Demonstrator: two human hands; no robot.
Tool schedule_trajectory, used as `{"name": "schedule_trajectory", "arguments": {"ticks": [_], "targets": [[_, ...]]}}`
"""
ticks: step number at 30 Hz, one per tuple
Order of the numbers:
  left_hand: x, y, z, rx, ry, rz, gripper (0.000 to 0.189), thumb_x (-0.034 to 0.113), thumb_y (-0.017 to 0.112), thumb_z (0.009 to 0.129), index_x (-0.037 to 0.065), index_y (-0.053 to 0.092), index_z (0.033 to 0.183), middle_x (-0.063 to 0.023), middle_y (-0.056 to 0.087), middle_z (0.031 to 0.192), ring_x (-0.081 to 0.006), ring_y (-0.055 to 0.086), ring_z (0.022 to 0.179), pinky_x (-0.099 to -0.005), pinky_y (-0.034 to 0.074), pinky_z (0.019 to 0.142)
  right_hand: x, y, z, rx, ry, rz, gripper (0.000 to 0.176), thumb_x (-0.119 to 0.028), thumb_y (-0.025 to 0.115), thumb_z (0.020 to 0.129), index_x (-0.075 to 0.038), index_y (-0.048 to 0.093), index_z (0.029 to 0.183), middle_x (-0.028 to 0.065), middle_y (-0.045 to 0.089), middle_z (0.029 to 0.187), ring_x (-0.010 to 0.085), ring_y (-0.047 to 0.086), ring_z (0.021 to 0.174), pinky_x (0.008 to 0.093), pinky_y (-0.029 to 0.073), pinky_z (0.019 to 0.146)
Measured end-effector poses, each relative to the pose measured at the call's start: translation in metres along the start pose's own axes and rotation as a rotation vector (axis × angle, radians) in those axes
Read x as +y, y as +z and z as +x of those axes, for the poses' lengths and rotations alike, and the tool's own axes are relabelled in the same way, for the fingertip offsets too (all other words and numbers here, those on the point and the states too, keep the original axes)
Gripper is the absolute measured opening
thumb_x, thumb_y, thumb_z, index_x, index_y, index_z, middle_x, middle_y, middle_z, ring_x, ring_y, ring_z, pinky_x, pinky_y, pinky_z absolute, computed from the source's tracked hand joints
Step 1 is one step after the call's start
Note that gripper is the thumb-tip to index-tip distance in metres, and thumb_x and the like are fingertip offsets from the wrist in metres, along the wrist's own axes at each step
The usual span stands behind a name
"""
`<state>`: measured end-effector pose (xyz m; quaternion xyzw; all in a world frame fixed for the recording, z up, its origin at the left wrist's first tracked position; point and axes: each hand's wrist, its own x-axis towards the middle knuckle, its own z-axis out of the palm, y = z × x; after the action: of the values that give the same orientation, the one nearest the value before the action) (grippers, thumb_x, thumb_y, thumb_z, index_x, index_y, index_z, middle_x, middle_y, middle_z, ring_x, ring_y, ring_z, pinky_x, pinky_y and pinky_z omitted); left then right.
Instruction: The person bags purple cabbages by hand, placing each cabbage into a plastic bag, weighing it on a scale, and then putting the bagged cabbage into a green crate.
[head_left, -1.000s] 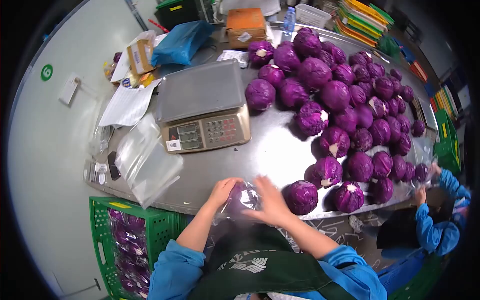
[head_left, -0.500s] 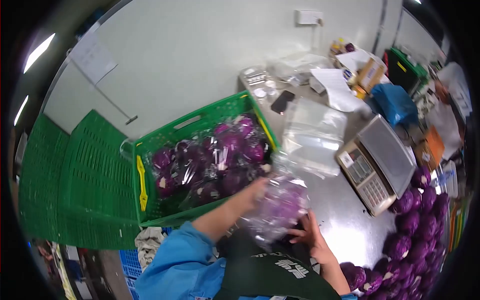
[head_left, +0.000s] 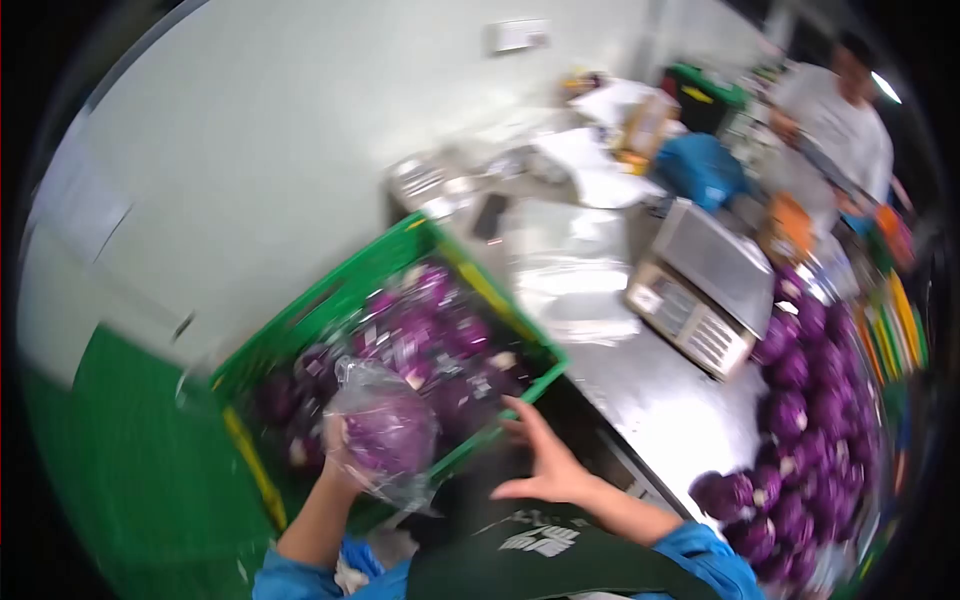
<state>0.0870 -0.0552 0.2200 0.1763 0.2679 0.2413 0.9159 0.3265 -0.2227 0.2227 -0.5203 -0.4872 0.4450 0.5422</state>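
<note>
In my left hand (head_left: 342, 452) is a bagged purple cabbage (head_left: 388, 430), wrapped in clear plastic, held over the near part of the green crate (head_left: 330, 290). Several bagged purple cabbages (head_left: 430, 335) lie inside that crate. My right hand (head_left: 545, 460) is empty, with thumb and fingers spread, beside the crate's near right corner. Part of the left fingers is hidden behind the bag.
A scale (head_left: 690, 310) and clear plastic bags (head_left: 570, 260) rest on the metal table (head_left: 650, 410). Loose purple cabbages (head_left: 820, 400) are piled at the right. Beyond them stands a person (head_left: 835, 125) in white. A phone (head_left: 490, 216) lies behind the crate.
The view has turned right. My left hand has carried the bagged cabbage from beside the crate to over it. My right hand is now apart from the bag, and a person has come into view.
</note>
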Motion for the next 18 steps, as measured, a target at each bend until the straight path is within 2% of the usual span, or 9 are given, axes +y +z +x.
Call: {"name": "schedule_trajectory", "arguments": {"ticks": [2, 3, 4, 6, 7, 8, 11, 16, 18], "targets": [[-0.035, 0.040, 0.040, -0.128, 0.076, 0.416, 0.074, 0.056, 0.042, 0.083, 0.008, 0.021, 0.136, -0.0126, 0.035, 0.133, -0.0290, 0.039, 0.119, -0.0489, 0.036, 0.096, -0.003, -0.001, 0.014, 0.151, -0.211, -0.034, 0.110, -0.024, 0.083, 0.056, -0.005, 0.012, 0.137, 0.0137, 0.031, 0.135, 0.0281, 0.037, 0.120, 0.0422, 0.033, 0.097], [-0.043, 0.077, 0.050, -0.379, 0.060, 0.480, 0.080, 0.040, 0.056, 0.083, 0.009, 0.008, 0.139, -0.0127, 0.029, 0.137, -0.0270, 0.040, 0.119, -0.0439, 0.038, 0.093, -0.001, -0.012, 0.015, 0.255, -0.304, -0.088, 0.111, -0.024, 0.083, 0.054, -0.005, 0.013, 0.137, 0.0129, 0.032, 0.135, 0.0274, 0.037, 0.120, 0.0421, 0.032, 0.098], [-0.059, 0.091, 0.060, -0.481, 0.107, 0.640, 0.082, 0.030, 0.060, 0.081, 0.008, 0.006, 0.139, -0.0124, 0.028, 0.138, -0.0258, 0.040, 0.119, -0.0403, 0.038, 0.091, 0.046, -0.039, 0.015, 0.444, 0.052, 0.165, 0.107, -0.025, 0.082, 0.054, -0.008, 0.017, 0.137, 0.0117, 0.035, 0.133, 0.0253, 0.038, 0.119, 0.0417, 0.033, 0.098], [-0.080, 0.119, 0.074, -0.611, 0.176, 0.887, 0.083, 0.016, 0.063, 0.078, 0.006, 0.006, 0.138, -0.0121, 0.026, 0.139, -0.0235, 0.041, 0.118, -0.0345, 0.038, 0.087, 0.038, -0.100, 0.012, 0.417, -0.093, 0.956, 0.093, -0.047, 0.073, 0.064, -0.011, 0.025, 0.135, 0.0090, 0.039, 0.130, 0.0248, 0.039, 0.119, 0.0448, 0.031, 0.099], [-0.084, 0.137, 0.083, -0.647, 0.204, 0.976, 0.081, 0.012, 0.063, 0.078, 0.005, 0.009, 0.138, -0.0121, 0.025, 0.139, -0.0226, 0.042, 0.118, -0.0323, 0.038, 0.085, 0.019, -0.125, 0.007, 0.457, -0.149, 0.825, 0.089, -0.067, 0.054, 0.069, -0.013, 0.028, 0.135, 0.0094, 0.038, 0.132, 0.0275, 0.036, 0.121, 0.0460, 0.027, 0.102], [-0.096, 0.149, 0.098, -0.707, 0.181, 1.078, 0.072, 0.010, 0.060, 0.079, 0.004, 0.018, 0.136, -0.0114, 0.029, 0.137, -0.0212, 0.044, 0.115, -0.0310, 0.039, 0.086, 0.007, -0.189, -0.006, 0.421, -0.247, 0.985, 0.091, -0.066, 0.056, 0.067, -0.012, 0.027, 0.135, 0.0098, 0.035, 0.135, 0.0277, 0.034, 0.124, 0.0452, 0.025, 0.103], [-0.121, 0.152, 0.114, -0.720, 0.002, 1.067, 0.036, 0.009, 0.057, 0.083, 0.001, 0.048, 0.117, -0.0066, 0.055, 0.112, -0.0138, 0.056, 0.096, -0.0254, 0.043, 0.080, 0.008, -0.299, -0.022, 0.711, -0.381, 0.606, 0.083, -0.068, 0.042, 0.076, -0.011, 0.028, 0.134, 0.0085, 0.038, 0.133, 0.0276, 0.035, 0.123, 0.0473, 0.024, 0.103], [-0.163, 0.180, 0.132, -0.711, -0.195, 1.175, 0.033, 0.009, 0.054, 0.085, -0.001, 0.049, 0.117, -0.0075, 0.057, 0.110, -0.0137, 0.056, 0.094, -0.0252, 0.043, 0.082, 0.037, -0.433, -0.045, 0.984, -0.085, 0.795, 0.072, -0.059, 0.039, 0.084, -0.008, 0.030, 0.133, 0.0109, 0.038, 0.133, 0.0255, 0.037, 0.121, 0.0410, 0.027, 0.102], [-0.175, 0.193, 0.150, -0.730, -0.183, 1.264, 0.034, 0.010, 0.054, 0.086, 0.000, 0.048, 0.118, -0.0079, 0.057, 0.110, -0.0143, 0.056, 0.095, -0.0258, 0.043, 0.083, 0.082, -0.477, -0.049, 1.201, 0.221, 0.311, 0.079, -0.067, 0.036, 0.079, -0.011, 0.029, 0.134, 0.0107, 0.040, 0.131, 0.0280, 0.043, 0.117, 0.0470, 0.029, 0.099]]}}
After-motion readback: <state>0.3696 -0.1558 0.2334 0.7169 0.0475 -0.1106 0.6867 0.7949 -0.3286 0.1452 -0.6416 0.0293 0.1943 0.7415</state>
